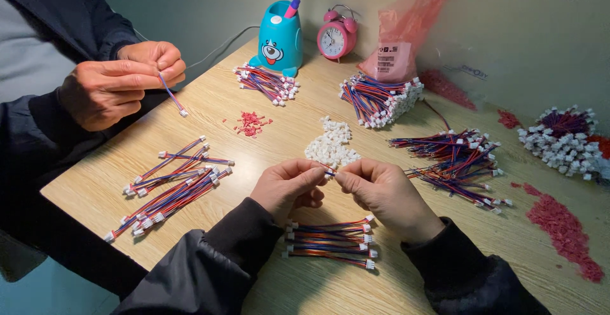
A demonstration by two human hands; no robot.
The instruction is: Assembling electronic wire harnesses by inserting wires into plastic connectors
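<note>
My left hand [287, 186] and my right hand [383, 194] meet over the wooden table [95, 188], fingertips pinched together on a small white connector with red and blue wire ends [330, 173]. Under my wrists lies a short bundle of red-blue wires with white connectors [330, 239]. Just beyond my fingers sits a heap of loose white connectors [332, 144]. Both sleeves are dark.
Another person's hands [121, 80] at the left hold one wire. Wire bundles lie at the left [168, 188], the back [267, 83], [381, 99] and the right [457, 159]. A blue pen holder [278, 38], a pink alarm clock [337, 35], a pink bag [403, 32] and red scraps [565, 232] are also there.
</note>
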